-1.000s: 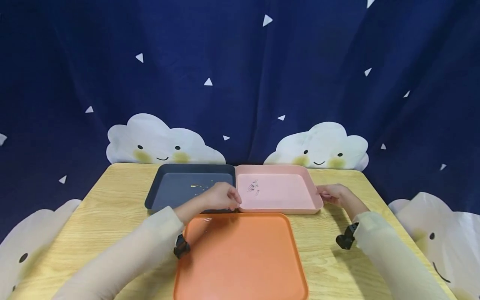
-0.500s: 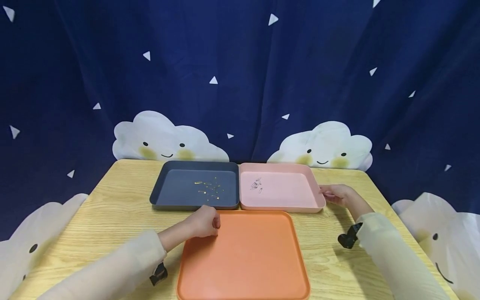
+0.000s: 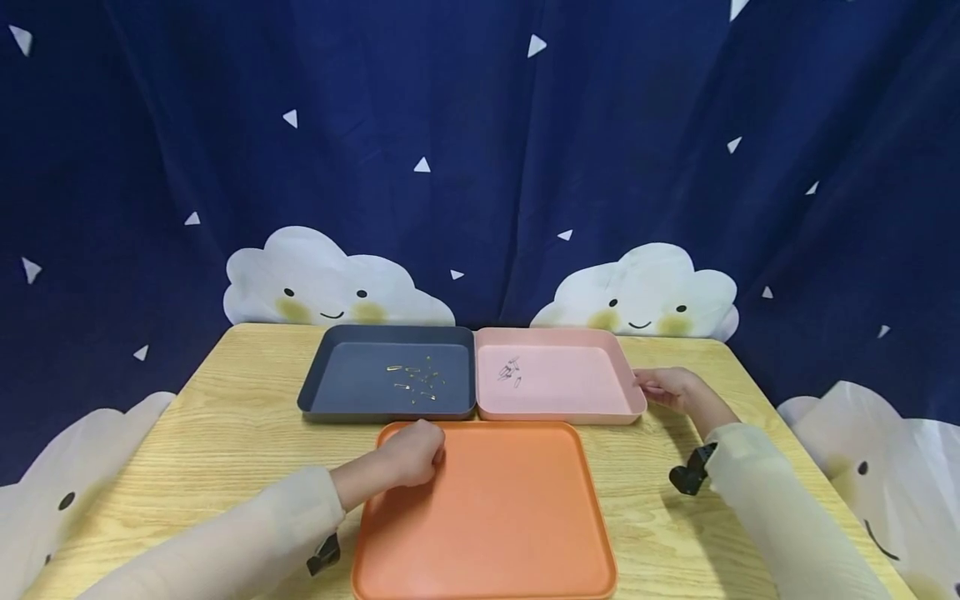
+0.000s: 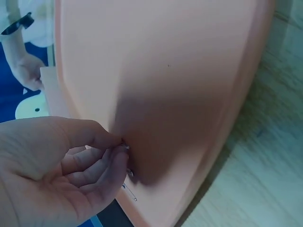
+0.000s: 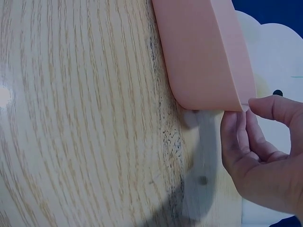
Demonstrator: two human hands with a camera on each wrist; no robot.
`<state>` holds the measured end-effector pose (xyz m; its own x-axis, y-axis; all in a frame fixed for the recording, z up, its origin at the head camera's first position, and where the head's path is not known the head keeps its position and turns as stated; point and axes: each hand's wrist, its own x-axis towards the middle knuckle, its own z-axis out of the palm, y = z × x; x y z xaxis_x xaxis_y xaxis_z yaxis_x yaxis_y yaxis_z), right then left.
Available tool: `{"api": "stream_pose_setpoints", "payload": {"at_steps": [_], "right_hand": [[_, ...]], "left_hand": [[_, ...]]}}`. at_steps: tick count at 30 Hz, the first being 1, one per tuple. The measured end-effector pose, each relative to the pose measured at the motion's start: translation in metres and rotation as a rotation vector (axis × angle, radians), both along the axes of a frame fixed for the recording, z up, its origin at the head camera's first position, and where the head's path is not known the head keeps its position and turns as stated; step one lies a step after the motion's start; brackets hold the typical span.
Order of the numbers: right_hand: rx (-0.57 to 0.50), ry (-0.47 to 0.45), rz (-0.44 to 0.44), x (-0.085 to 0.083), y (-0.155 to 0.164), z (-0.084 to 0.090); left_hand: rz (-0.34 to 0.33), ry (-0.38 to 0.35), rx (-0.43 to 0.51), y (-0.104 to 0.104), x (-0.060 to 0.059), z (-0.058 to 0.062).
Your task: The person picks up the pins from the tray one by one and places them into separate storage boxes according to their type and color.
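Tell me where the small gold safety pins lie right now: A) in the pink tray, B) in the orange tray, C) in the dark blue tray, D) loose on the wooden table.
C: the head view shows the gold safety pins scattered on the floor of the dark blue tray, while the pink tray holds only a few silver pins.

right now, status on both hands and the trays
Left hand pinching a small pin on orange tray. Right hand holding pink tray rim. Nothing blocking.

Three trays: one orange tray (image 3: 510, 517), one dark blue tray (image 3: 352, 392), one pink tray (image 3: 577, 392); two hands.
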<state>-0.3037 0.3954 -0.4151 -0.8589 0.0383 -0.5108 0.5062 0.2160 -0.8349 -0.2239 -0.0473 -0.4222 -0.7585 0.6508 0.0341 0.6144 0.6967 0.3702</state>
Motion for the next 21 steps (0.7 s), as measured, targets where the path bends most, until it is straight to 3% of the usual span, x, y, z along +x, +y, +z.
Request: {"api": "stream_pose_setpoints", "payload": {"at_steps": [6,11,14,18,21], "right_hand": [[0.014,0.003,0.007,-0.001,0.002,-0.003],[0.032,-0.004,-0.006,-0.004,0.001,-0.002],[0.031,-0.006,-0.009,-0.004,0.001,-0.001],[0.016,-0.013,-0.013,-0.004,0.002,-0.002],[0.002,-0.020,-0.021,-0.004,0.004,-0.004]], "left_hand": [[0.000,-0.120,0.067,0.000,-0.004,0.000],[-0.014,-0.175,0.137,0.000,-0.006,0.003],[0.020,-0.281,0.181,0.001,-0.008,0.005],[0.113,-0.491,0.285,0.004,-0.011,0.004],[0.160,-0.584,0.365,0.006,-0.013,0.002]]}}
